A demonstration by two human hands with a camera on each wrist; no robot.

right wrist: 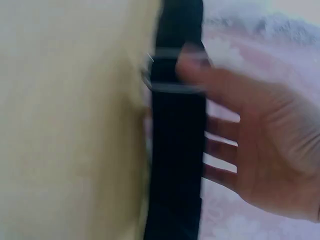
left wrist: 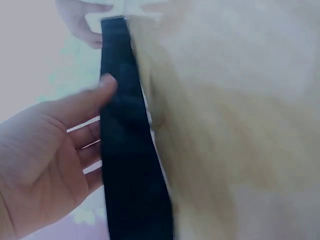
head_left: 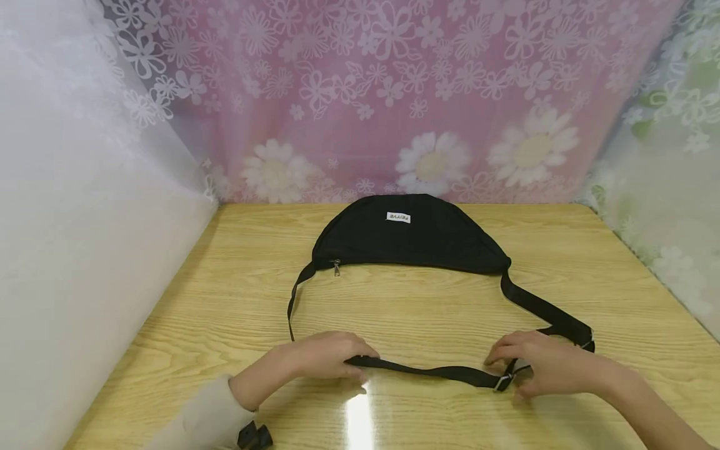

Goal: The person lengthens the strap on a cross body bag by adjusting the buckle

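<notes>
A black waist bag lies on the table with its curved side away from me and a white label upside down. Its strap loops toward me. My left hand pinches the strap at the near left, thumb on one face and fingers behind, as the left wrist view shows. On the near right, my right hand holds the strap beside a metal slider buckle; in the right wrist view the thumb overlaps a slider, slightly blurred. A zipper pull hangs at the bag's left corner.
The wood-grain table reaches back to a pink flowered curtain. Pale sheets stand along the left and right sides. A second strap adjuster lies beyond my right wrist. A small black object sits by my left sleeve.
</notes>
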